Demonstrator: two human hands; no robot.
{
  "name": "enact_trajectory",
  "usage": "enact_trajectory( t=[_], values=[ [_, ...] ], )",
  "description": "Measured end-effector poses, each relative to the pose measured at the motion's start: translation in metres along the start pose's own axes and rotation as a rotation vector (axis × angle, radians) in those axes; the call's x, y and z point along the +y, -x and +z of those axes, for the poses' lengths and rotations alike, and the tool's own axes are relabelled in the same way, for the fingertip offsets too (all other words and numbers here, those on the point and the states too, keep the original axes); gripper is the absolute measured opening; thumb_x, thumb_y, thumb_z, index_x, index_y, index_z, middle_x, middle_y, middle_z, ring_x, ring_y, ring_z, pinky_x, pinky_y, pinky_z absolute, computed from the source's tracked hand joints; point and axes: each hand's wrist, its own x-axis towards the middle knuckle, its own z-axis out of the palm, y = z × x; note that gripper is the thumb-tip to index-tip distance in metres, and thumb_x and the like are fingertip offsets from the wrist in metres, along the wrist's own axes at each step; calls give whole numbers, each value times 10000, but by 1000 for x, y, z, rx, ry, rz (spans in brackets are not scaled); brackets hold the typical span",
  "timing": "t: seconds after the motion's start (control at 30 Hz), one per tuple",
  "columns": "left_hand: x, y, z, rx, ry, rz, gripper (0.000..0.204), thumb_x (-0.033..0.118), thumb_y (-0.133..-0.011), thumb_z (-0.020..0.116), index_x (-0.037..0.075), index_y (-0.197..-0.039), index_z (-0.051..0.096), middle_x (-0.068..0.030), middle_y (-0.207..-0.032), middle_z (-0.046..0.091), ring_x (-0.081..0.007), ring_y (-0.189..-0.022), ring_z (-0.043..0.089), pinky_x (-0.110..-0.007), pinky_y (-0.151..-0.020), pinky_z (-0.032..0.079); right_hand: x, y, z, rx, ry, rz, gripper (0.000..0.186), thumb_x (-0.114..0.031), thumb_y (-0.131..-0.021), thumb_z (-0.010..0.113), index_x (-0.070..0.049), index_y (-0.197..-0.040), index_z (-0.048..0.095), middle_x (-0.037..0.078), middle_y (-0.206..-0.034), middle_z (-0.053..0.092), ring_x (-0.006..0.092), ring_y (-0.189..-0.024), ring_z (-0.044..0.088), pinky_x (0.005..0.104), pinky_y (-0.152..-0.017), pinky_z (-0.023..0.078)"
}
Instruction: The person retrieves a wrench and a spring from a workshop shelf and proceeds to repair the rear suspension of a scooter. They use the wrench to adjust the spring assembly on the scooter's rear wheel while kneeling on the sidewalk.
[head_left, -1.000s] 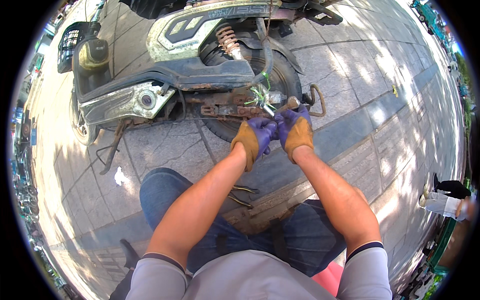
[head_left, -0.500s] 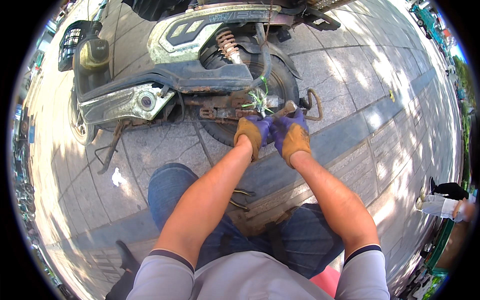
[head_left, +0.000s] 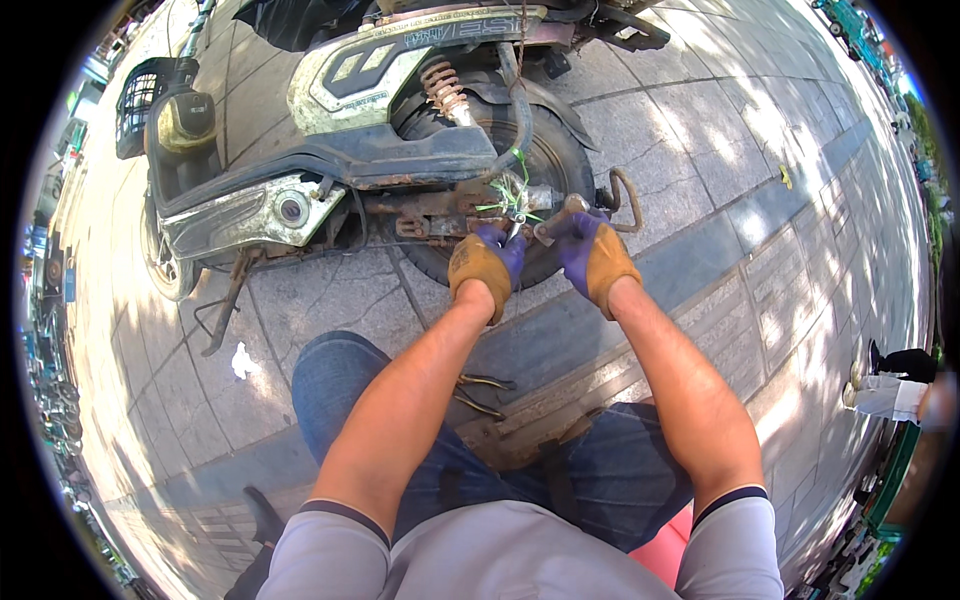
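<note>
An electric scooter (head_left: 345, 95) with worn white and grey panels stands in front of me, its rear wheel (head_left: 572, 150) nearest my hands. Orange-and-purple work gloves cover both hands. My left hand (head_left: 487, 268) is closed around a small silver wrench (head_left: 516, 226), whose upper end meets the wheel's axle area. Green strands of grass or plastic (head_left: 512, 190) are tangled there. My right hand (head_left: 597, 258) is closed on a rusty, rounded metal piece (head_left: 574, 205) just right of the axle; its fingers partly hide that piece, and I cannot tell whether it is loose or fixed.
Pliers (head_left: 485, 395) with dark handles lie on the pavement between my knees. A bent rusty bar (head_left: 630, 200) sticks out behind the wheel. The scooter's side stand (head_left: 232, 290) reaches down at the left, near a crumpled white scrap (head_left: 243, 360). Another person (head_left: 890, 395) is at the far right.
My hands have moved apart: the left slightly left, the right slightly right and up. The silver wrench now shows between them. The view has shifted a little.
</note>
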Motion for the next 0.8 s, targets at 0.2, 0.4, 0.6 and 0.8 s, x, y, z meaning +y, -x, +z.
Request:
enact_trajectory(
  t=[0.2, 0.4, 0.6, 0.8],
  values=[
    [-7, 3, 9, 90, 49, 94, 357, 407, -858, 691, 55, -877, 744, -219, -855, 699, -425, -813, 670, -475, -723, 514, 16, -6, 6, 13, -14, 39, 189, -86, -831, 638, -86, -985, 748, 168, -1074, 705, 353, -1030, 674, 406, -911, 522],
    [-15, 4, 12, 98, 27, 86, 347, 394, -870, 696, 49, -887, 727, -209, -832, 700, -412, -794, 672, -478, -709, 508, 1, -5, -2, -46, -57, 89, 199, -85, -846, 623, -87, -1001, 748, 168, -1059, 721, 349, -1039, 675, 399, -917, 515],
    [-7, -4, 3, -194, 290, -106, 294, 314, -918, 695, 24, -871, 699, -96, -628, 628, -208, -519, 587, -379, -489, 439, 8, -7, -5, -43, -88, 44, 213, -48, -865, 589, -76, -1006, 747, 181, -1026, 729, 323, -1006, 687, 378, -910, 509],
    [22, -6, -10, -616, 815, -471, 277, 316, -955, 658, 41, -966, 693, -8, -592, 491, -131, -428, 380, -305, -381, 264, 11, -8, -17, -105, -194, 37, 244, -20, -891, 562, -65, -1065, 726, 180, -1054, 727, 277, -998, 685, 348, -905, 504]
  ],
)
